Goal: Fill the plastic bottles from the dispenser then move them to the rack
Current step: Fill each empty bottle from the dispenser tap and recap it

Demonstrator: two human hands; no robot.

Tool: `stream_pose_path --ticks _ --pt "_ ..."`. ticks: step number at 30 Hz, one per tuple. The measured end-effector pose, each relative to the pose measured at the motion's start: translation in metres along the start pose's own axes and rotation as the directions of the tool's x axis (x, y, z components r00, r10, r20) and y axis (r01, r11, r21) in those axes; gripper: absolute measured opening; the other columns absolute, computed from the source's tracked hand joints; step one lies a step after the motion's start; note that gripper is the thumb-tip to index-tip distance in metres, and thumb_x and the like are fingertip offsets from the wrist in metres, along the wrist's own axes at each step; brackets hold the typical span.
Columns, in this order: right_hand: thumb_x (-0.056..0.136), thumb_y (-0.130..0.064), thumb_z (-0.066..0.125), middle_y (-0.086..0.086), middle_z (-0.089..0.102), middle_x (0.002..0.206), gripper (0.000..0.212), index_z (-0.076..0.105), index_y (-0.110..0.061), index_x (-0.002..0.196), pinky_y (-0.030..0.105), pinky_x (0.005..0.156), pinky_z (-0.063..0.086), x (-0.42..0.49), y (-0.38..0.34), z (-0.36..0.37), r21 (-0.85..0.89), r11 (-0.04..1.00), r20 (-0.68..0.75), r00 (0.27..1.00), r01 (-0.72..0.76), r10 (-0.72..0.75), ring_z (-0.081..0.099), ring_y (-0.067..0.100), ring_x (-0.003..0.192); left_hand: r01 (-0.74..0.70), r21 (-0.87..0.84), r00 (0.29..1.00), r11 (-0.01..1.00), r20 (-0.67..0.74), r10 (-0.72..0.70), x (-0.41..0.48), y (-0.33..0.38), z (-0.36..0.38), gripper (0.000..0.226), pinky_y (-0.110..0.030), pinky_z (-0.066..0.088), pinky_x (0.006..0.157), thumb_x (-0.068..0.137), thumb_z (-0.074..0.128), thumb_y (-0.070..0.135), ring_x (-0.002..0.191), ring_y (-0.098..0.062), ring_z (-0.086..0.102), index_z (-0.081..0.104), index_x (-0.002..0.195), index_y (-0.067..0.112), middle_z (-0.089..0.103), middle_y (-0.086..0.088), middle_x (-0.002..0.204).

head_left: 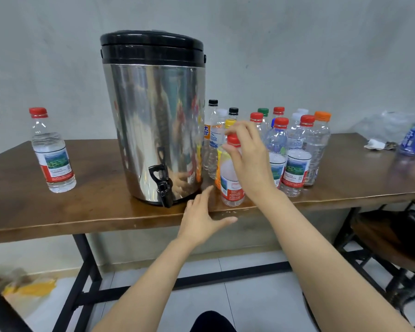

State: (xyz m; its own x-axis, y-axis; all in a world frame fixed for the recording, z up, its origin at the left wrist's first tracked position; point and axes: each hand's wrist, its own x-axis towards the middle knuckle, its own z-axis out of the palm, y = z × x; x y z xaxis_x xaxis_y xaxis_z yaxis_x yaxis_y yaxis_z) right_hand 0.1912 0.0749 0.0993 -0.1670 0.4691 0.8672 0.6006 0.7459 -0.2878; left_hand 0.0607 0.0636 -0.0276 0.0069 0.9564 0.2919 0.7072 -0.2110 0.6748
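At the worktop (94, 212) front edge, the right hand (246, 159) has its fingers clamped on a bottle (233, 185) cap (234, 139); the left hand (201, 219) is spread and holds nothing. The bottle seems empty: light and crushable, so the neck is the best hold.

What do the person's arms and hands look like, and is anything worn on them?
The left arm and the right arm are bare as far as the picture shows them; no sleeve is in view. The left hand and the right hand wear no gloves. No ring, watch, bracelet or marking shows on the fingers or wrists.
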Motion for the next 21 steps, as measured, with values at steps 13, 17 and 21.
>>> stream_pose_path --ticks 13,17,21 --pt "0.086 -0.069 0.049 -0.002 0.058 0.103 0.054 0.059 -0.019 0.104 0.034 0.076 0.044 -0.029 -0.038 -0.003 -0.233 0.957 0.338 0.909 -0.171 0.244 0.056 0.017 0.092 -0.088 -0.503 0.938 0.86 -0.333 -0.099 -0.055 0.015 -0.01 0.068 -0.016 0.047 0.087 0.064 0.089 0.037 0.105 0.003 0.06 0.052 0.121 0.04 0.065 0.023 0.112" --pt "0.088 -0.055 0.062 0.0 0.061 0.092 0.039 0.067 -0.018 0.099 0.034 0.074 0.046 -0.029 -0.035 0.008 -0.189 0.963 0.464 0.847 -0.191 0.259 0.055 0.016 0.084 -0.037 -0.481 0.941 0.876 -0.311 -0.131 -0.069 -0.005 -0.015 0.066 -0.003 0.04 0.077 0.061 0.085 0.039 0.102 0.012 0.057 0.051 0.117 0.048 0.06 0.039 0.108" --pt "0.09 -0.022 0.069 -0.002 0.063 0.108 0.029 0.068 -0.018 0.119 0.013 0.083 0.04 -0.027 -0.034 0.016 0.092 0.968 0.634 0.764 -0.235 0.125 0.056 0.01 0.096 0.033 -0.503 0.956 0.864 -0.237 -0.174 -0.077 -0.029 -0.019 0.068 -0.012 0.047 0.086 0.067 0.088 0.029 0.106 0.004 0.059 0.051 0.123 0.042 0.064 0.024 0.113"
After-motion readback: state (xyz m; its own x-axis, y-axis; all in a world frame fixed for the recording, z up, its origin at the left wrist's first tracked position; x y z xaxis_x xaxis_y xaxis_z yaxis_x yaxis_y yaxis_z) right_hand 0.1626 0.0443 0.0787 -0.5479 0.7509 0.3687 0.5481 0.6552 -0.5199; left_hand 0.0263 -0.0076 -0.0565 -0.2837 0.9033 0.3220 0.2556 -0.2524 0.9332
